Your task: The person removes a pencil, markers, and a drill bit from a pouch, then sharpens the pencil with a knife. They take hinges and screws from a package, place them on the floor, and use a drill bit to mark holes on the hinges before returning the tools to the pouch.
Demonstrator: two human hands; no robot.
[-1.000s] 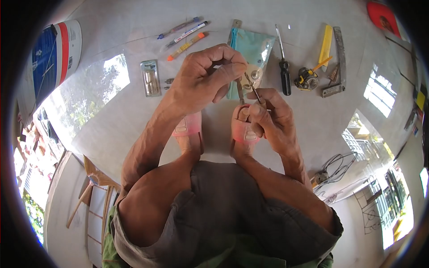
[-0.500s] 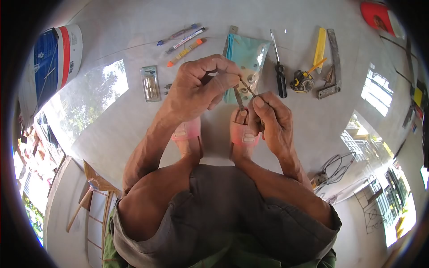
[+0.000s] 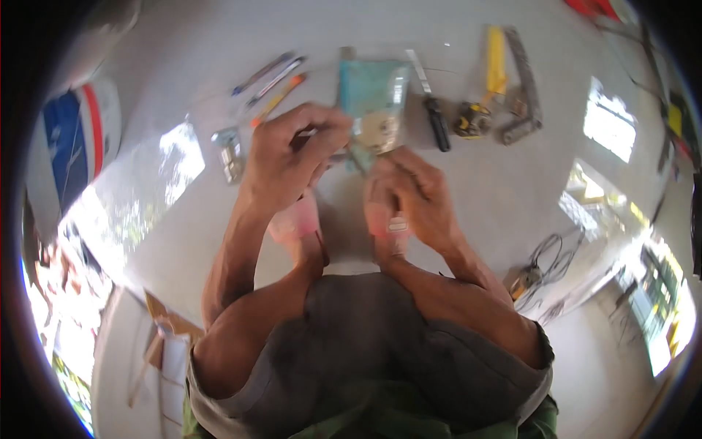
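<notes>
My left hand [image 3: 292, 150] is closed, thumb and fingers pinched at the lower left of a teal zip pouch [image 3: 371, 84] on the floor. My right hand [image 3: 413, 190] is also closed, lower and to the right. Between the two sets of fingertips shows a thin, brownish metal piece [image 3: 359, 157], blurred by motion. Its exact kind cannot be made out. The pouch has a clear front with small round things visible inside. Under and behind my hands are my feet in pink sandals [image 3: 296, 219].
Pens [image 3: 274, 80] and a small clear pack [image 3: 230, 157] lie left. To the right are a black-handled screwdriver [image 3: 436, 121], a tape measure [image 3: 472, 121], a yellow strip [image 3: 496, 62] and an L-shaped metal square [image 3: 525, 84]. A bucket [image 3: 95, 132] stands far left; cables [image 3: 552, 260] lie right.
The view has shifted, moving the floor items left in the picture. My hands stay close together, both pinching; the thin metal pieces between them now look blurred.
</notes>
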